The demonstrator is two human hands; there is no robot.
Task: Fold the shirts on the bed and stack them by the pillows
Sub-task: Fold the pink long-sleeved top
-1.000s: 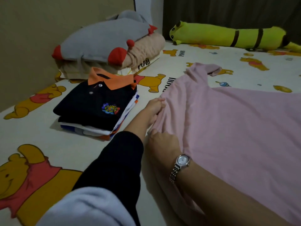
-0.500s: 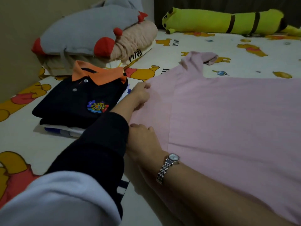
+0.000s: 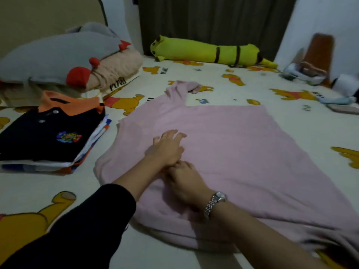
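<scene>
1. The bed point(image 3: 242, 88), under a cartoon-bear sheet, lies beneath both hands and carries everything here.
2. The pink shirt point(image 3: 242, 152) lies spread directly under the fingers, its near-left edge already turned in and one sleeve reaching away beyond the fingertips; I judge it only partly folded.
3. The pillows point(image 3: 58, 61) sit far off to the left of the fingers, at the head of the bed.
4. The stack of folded shirts point(image 3: 50, 136), a dark polo with an orange collar on top, rests just left of the fingers and close in front of the pillows; those look finished.
5. The left hand point(image 3: 167, 148) rests flat on the pink cloth, fingers point(image 3: 174, 135) spread wide, holding nothing.
6. The right hand point(image 3: 186, 183), touching the left wrist, presses the folded part; whether its fingers pinch cloth I cannot tell.
7. Left to do: finish the folds and set this shirt on the stack.
</scene>
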